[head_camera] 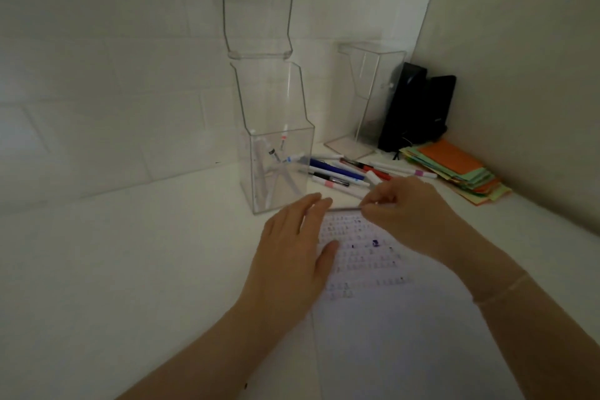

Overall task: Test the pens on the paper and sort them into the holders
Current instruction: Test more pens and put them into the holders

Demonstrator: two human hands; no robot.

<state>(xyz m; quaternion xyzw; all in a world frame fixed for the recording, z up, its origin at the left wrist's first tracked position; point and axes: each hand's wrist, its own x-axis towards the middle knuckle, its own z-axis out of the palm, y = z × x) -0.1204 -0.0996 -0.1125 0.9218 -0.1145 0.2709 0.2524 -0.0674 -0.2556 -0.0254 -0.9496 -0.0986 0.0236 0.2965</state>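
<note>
A white sheet of paper (383, 328) with small ink marks lies on the white desk. My right hand (409, 214) pinches a thin grey pen (344, 209) held level above the sheet's far edge. My left hand (292, 253) rests flat on the paper's left side, its fingertips touching the pen's left end. A pile of loose pens (344, 172) lies just behind my hands. A tall clear holder (276, 153) with its lid up stands to the left and contains several pens. A second clear holder (363, 101), lid shut, stands farther back.
A stack of coloured paper notes (454, 172) sits at the right against the wall. A black object (415, 110) leans in the corner behind the second holder. Tiled wall runs along the back; a plain wall closes the right side.
</note>
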